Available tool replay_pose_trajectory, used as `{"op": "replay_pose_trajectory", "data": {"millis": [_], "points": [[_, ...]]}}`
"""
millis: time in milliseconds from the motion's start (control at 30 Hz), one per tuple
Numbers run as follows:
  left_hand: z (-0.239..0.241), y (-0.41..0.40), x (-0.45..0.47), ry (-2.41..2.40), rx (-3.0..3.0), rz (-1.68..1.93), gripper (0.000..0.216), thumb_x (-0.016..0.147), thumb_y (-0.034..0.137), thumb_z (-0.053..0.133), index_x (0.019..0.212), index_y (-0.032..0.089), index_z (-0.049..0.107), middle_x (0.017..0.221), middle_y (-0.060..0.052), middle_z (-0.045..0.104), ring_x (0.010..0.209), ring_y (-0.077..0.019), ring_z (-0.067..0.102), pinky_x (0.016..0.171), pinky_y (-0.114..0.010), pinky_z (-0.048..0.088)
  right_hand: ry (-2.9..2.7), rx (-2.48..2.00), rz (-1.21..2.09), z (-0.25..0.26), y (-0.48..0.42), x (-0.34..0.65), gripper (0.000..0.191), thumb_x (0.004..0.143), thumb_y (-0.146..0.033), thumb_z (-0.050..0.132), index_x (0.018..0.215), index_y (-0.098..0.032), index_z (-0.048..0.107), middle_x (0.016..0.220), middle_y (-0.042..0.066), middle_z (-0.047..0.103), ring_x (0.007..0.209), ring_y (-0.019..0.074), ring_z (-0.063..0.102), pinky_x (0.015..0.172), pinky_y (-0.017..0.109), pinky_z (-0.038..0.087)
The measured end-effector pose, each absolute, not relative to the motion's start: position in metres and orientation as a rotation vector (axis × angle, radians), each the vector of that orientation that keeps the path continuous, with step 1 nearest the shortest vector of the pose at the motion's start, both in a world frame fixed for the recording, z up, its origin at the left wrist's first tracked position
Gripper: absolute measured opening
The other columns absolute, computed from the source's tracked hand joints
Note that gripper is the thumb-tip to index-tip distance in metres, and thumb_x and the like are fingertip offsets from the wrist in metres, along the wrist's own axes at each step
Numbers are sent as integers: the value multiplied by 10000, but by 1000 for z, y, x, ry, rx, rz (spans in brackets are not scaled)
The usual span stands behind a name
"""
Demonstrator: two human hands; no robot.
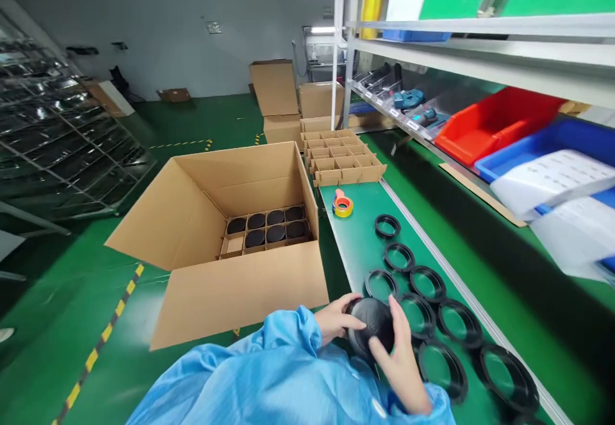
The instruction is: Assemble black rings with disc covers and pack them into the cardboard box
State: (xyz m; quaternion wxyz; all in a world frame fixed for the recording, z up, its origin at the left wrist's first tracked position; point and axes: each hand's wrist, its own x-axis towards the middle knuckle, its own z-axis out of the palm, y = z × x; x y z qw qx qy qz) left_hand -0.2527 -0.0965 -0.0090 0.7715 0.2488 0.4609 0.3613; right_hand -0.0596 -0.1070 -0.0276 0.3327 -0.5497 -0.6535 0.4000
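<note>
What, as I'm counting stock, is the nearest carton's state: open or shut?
Open: the carton has spread flaps, exposing round black pieces.

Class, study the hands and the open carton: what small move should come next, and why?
Probably swing the black round piece left toward the open carton: the left hand and the right hand both grip it, and one near divider cell shows bare cardboard, while similar black tops sit in the neighbouring cells.

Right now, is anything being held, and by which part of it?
Yes: a round black piece, held at its opposite sides by both hands: left hand, right hand.
</note>
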Motion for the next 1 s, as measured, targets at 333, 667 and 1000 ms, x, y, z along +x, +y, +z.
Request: {"op": "replay_pose_trajectory", "data": {"millis": [333, 667, 1000], "points": [[4, -75, -426, 1433, 1348, 792, 1195, 529, 459, 901, 1552, 276, 312, 1623, -164, 198, 1499, -462, 36, 1199, -656, 52, -1070, -1219, 2016, -28, -31, -237, 835, 694, -491, 826, 1414, -236, 486, 1383, 110, 591, 1300, 328, 543, 1081, 500, 463], [-68, -20, -631, 2056, 1207, 686, 1195, 519, 326, 850, 1564, 313, 271, 1555, -127, 267, 1414, -412, 278, 1183, -487, 246, -2037, -1245, 1511, -112, 47, -386, 789, 853, -694, 555, 1460, -194, 482, 1469, 176, 477, 1377, 353, 442, 1158, 567, 343], [-227, 10, -826, 2518, 503, 198, 1275, 509, 629, 836, 1555, 239, 218, 1567, -260, 169, 1397, -501, 240, 1084, -595, 253, -2711, -1105, 467, -196, 51, -353, 588, 862, -492, 596, 1438, -393, 524, 1326, 19, 649, 1164, 370, 598, 1008, 568, 422]]}}
